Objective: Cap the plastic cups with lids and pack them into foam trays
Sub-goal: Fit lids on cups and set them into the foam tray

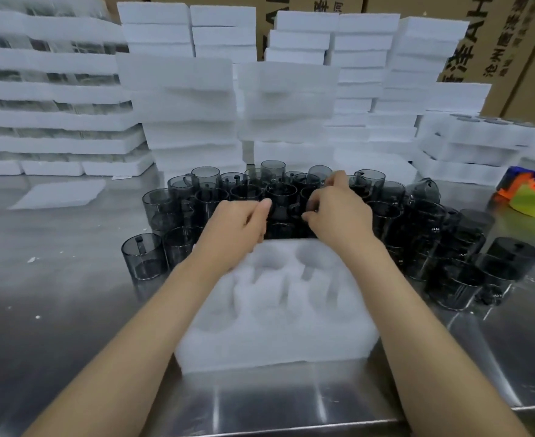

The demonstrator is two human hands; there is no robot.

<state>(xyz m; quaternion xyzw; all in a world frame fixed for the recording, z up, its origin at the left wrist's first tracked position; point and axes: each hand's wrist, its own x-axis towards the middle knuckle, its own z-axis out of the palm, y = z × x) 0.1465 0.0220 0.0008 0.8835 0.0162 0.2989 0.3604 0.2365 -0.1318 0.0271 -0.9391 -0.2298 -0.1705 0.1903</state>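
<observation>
Smoky-grey plastic cups (278, 193) are crowded right under and all around the fingers (335, 179). Both the left hand (241, 222) and the right hand (338, 216) are curled down into the bunch, but honestly I can't tell whether either one's actually gripping a cup. Nearer than the fingers, under the wrists, a white foam tray (275, 326) with open pockets sits on the steel worktop (70, 294), and beyond the fingers there are stacks of foam trays (190, 99) and cardboard boxes (512, 42).
</observation>
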